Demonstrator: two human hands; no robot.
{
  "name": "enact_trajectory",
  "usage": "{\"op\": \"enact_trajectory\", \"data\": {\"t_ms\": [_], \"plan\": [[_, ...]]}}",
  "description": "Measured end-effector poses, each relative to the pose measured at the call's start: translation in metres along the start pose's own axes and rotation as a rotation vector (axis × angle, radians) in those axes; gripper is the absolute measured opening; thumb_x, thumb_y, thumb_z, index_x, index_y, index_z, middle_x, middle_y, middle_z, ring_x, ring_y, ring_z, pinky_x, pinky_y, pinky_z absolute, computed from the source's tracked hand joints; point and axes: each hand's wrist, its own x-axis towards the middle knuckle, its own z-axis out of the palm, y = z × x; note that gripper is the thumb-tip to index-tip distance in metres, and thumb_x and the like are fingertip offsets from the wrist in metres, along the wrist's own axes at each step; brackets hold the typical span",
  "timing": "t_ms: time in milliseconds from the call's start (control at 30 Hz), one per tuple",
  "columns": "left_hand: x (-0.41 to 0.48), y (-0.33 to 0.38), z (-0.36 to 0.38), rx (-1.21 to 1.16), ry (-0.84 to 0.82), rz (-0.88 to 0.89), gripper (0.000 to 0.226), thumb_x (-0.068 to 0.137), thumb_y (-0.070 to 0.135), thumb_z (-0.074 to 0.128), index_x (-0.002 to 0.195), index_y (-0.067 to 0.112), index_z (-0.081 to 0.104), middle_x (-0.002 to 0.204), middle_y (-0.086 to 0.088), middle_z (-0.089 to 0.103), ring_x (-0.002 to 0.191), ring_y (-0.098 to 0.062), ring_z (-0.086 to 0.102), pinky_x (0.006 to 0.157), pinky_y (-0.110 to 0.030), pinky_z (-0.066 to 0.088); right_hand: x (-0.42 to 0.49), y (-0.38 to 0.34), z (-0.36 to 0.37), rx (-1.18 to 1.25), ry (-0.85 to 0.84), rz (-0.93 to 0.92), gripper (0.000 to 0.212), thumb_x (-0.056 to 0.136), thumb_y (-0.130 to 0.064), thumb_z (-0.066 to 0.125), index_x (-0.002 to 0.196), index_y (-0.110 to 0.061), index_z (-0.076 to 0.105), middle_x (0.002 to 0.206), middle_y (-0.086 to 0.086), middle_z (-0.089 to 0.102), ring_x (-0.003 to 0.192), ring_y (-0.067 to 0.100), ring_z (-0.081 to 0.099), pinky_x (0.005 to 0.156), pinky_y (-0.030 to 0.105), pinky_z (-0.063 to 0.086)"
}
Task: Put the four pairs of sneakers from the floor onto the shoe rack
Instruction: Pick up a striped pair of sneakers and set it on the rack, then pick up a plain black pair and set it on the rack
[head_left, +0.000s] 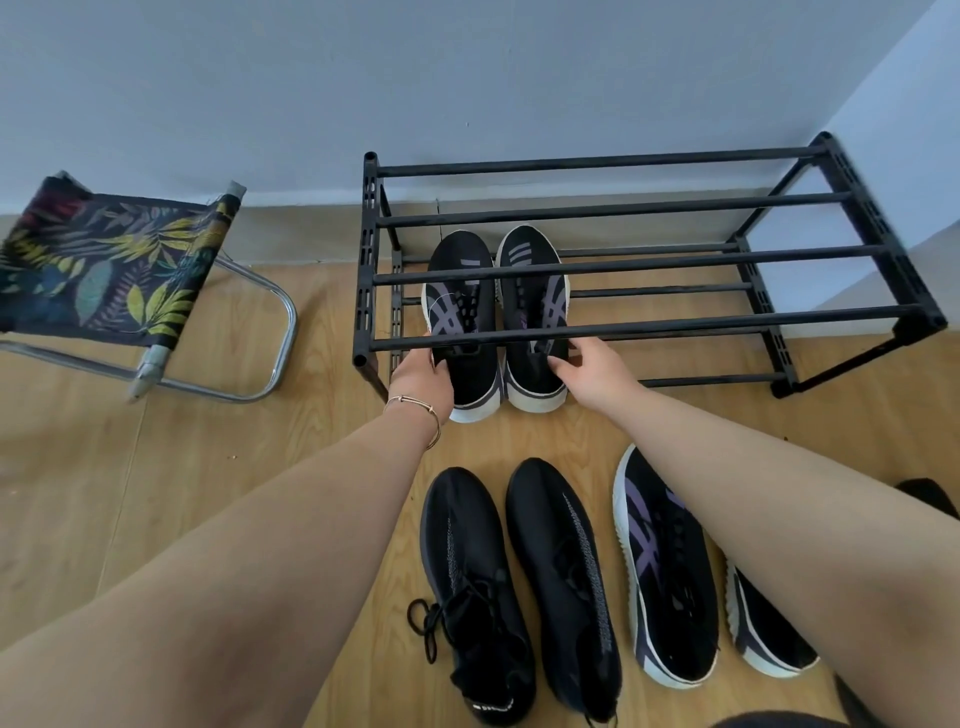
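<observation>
Sneakers with purple stripes, first pair: left shoe (464, 317) and right shoe (533, 317) sit side by side on the lower tier of the black shoe rack (623, 260), toes toward the wall (467, 78), heels hanging just past the front bar. Left hand (422, 382) grips the heel collar of the left shoe, fingers (441, 366) curled onto the opening edge. Right hand (597, 371) holds the heel collar of the right shoe, fingers (558, 364) pinching the rim (thumb on top, others partly hidden behind the shoe). Thin bracelet (415, 410) on the left wrist.

On the wooden floor (260, 467), nearer the camera: all-black knit pair (519, 587), toes toward the rack, laces of the left one loose. Just right of it, a second purple-striped sneaker (660, 571), partly covered by the right forearm; its mate (769, 634) is mostly hidden behind that arm, only the heel end shows. Dark object (930, 499) at the far right edge, cannot tell what it is.

Top tier of the rack carries nothing visible; bars only. Rack stands against the wall, near the corner at right. Folding stool (104, 270) with leaf-print fabric seat and chrome tube frame stands left of the rack, well apart from the shoes.
</observation>
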Motion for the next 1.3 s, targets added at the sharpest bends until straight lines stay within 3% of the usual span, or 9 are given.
{"op": "enact_trajectory", "data": {"t_ms": [67, 133, 200, 367, 500, 667, 933, 1100, 1300], "plan": [[-0.008, -0.002, -0.001, 0.104, 0.017, 0.073, 0.023, 0.104, 0.018, 0.044, 0.124, 0.012, 0.052, 0.112, -0.013, 0.066, 0.098, -0.03, 0.068, 0.086, -0.043, 0.059, -0.008, 0.005, 0.003, -0.079, 0.041, -0.061, 0.046, 0.098, -0.029, 0.058, 0.14, -0.011, 0.052, 0.137, 0.009, 0.056, 0.13, 0.027, 0.05, 0.1, 0.031, 0.04], [-0.018, -0.009, -0.001, 0.203, -0.013, 0.154, 0.039, 0.105, 0.016, 0.044, 0.143, 0.013, 0.042, 0.136, -0.014, 0.059, 0.115, -0.031, 0.064, 0.097, -0.043, 0.055, -0.018, 0.012, 0.004, -0.162, 0.045, -0.098, 0.056, 0.099, -0.031, 0.057, 0.148, -0.01, 0.041, 0.147, 0.011, 0.048, 0.136, 0.027, 0.045, 0.108, 0.035, 0.038], [-0.032, -0.016, -0.002, 0.239, -0.05, 0.214, 0.054, 0.103, 0.015, 0.046, 0.155, 0.013, 0.029, 0.156, -0.011, 0.041, 0.136, -0.029, 0.05, 0.11, -0.042, 0.046, -0.031, 0.02, 0.002, -0.236, 0.019, -0.13, 0.061, 0.1, -0.033, 0.054, 0.154, -0.012, 0.032, 0.154, 0.009, 0.04, 0.14, 0.026, 0.042, 0.11, 0.037, 0.038], [-0.077, -0.033, -0.007, 0.362, -0.06, 0.267, 0.068, 0.101, 0.015, 0.049, 0.159, 0.009, 0.014, 0.167, -0.01, 0.017, 0.153, -0.024, 0.021, 0.123, -0.035, 0.026, -0.078, 0.039, 0.007, -0.351, 0.021, -0.183, 0.066, 0.1, -0.038, 0.052, 0.156, -0.014, 0.026, 0.157, 0.008, 0.036, 0.141, 0.025, 0.039, 0.111, 0.037, 0.038], [-0.107, -0.055, -0.005, 0.427, -0.041, 0.254, 0.079, 0.098, 0.031, 0.057, 0.159, 0.012, 0.011, 0.168, -0.008, 0.014, 0.152, -0.026, 0.023, 0.122, -0.036, 0.027, -0.123, 0.053, 0.028, -0.406, -0.027, -0.231, 0.069, 0.1, -0.043, 0.05, 0.157, -0.013, 0.025, 0.161, 0.006, 0.03, 0.146, 0.023, 0.033, 0.117, 0.036, 0.033], [-0.142, -0.089, -0.004, 0.659, -0.057, 0.24, 0.083, 0.097, 0.048, 0.052, 0.16, 0.014, 0.009, 0.168, -0.006, 0.015, 0.154, -0.025, 0.017, 0.122, -0.038, 0.027, -0.168, 0.075, 0.052, -0.438, -0.138, -0.272, 0.066, 0.1, -0.043, 0.049, 0.156, -0.016, 0.028, 0.162, 0.002, 0.03, 0.148, 0.019, 0.029, 0.12, 0.033, 0.027], [-0.189, -0.12, 0.016, 0.757, -0.137, 0.145, 0.086, 0.095, 0.053, 0.052, 0.159, 0.016, 0.009, 0.163, -0.006, 0.023, 0.147, -0.026, 0.028, 0.116, -0.036, 0.036, -0.211, 0.106, 0.06, -0.436, -0.142, -0.272, 0.063, 0.101, -0.045, 0.046, 0.156, -0.017, 0.03, 0.161, 0.0, 0.031, 0.147, 0.018, 0.03, 0.117, 0.03, 0.029], [-0.195, -0.128, 0.03, 0.74, -0.141, 0.086, 0.075, 0.094, 0.051, 0.056, 0.153, 0.017, 0.025, 0.139, -0.004, 0.044, 0.122, -0.023, 0.048, 0.096, -0.029, 0.049, -0.225, 0.121, 0.07, -0.352, -0.116, -0.209, 0.059, 0.103, -0.045, 0.042, 0.154, -0.016, 0.034, 0.157, -0.001, 0.034, 0.142, 0.017, 0.036, 0.11, 0.03, 0.04], [-0.197, -0.141, 0.042, 0.762, -0.144, 0.091, 0.069, 0.098, 0.05, 0.048, 0.153, 0.014, 0.026, 0.136, -0.007, 0.045, 0.117, -0.026, 0.049, 0.091, -0.031, 0.049, -0.233, 0.137, 0.077, -0.402, -0.102, -0.263, 0.05, 0.105, -0.03, 0.041, 0.152, -0.014, 0.036, 0.153, 0.008, 0.039, 0.135, 0.026, 0.043, 0.098, 0.036, 0.052]]}}
